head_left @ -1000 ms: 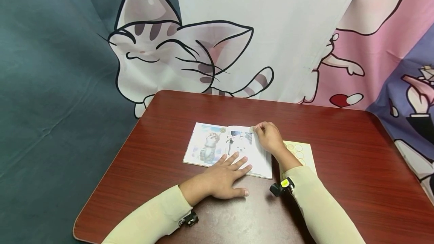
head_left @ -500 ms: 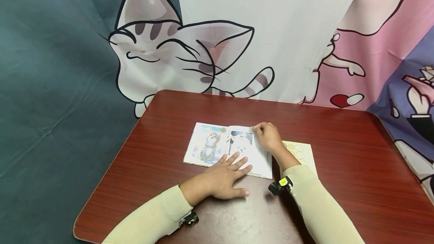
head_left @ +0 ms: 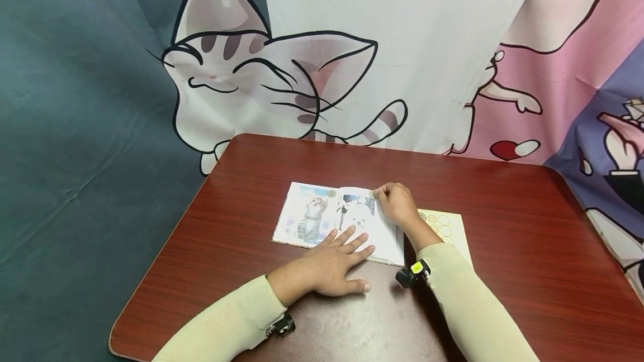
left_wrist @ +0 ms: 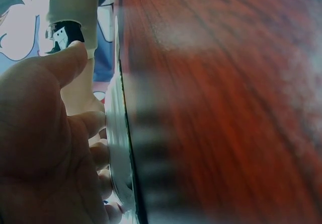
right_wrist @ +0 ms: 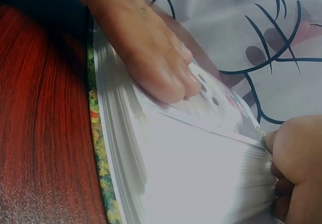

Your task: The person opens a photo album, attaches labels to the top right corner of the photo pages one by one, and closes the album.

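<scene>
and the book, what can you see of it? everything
The book lies open, pages up, on the reddish-brown table. It has a thick stack of white, paper-like pages and a mottled green-and-yellow cover edge. The left page carries a kitten picture with a round mark near its upper right; the right page has a smaller picture and white space below. The left hand rests spread fingers on the near edge; the right hand's fingertips touch the right page's far edge.
</scene>
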Tool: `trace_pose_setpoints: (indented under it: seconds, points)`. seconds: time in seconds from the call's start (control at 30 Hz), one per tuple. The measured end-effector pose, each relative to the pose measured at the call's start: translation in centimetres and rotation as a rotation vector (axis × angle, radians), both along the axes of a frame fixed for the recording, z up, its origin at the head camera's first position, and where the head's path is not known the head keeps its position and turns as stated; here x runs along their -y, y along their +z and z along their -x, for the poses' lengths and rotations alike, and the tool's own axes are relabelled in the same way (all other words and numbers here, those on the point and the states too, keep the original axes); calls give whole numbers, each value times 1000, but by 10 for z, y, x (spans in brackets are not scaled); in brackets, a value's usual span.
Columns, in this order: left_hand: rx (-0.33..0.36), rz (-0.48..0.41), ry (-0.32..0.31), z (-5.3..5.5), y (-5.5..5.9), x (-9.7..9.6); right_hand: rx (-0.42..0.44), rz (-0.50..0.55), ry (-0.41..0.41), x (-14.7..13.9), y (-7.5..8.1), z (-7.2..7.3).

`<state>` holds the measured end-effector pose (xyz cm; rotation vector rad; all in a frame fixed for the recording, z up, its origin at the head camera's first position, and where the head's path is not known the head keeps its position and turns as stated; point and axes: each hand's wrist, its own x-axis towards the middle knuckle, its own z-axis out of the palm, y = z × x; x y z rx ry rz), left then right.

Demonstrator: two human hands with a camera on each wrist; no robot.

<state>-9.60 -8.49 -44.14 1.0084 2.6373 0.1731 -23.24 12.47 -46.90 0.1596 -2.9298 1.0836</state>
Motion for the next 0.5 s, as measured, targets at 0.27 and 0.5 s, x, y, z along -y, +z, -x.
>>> trace_pose_setpoints:
  seconds: [0.27, 0.5]
  points:
    - [-6, -3, -2, 0, -1, 0, -18, -7, -10, 0, -1, 1]
    - [-14, 7, -5, 0, -1, 0, -58, -4, 6, -1, -4, 0]
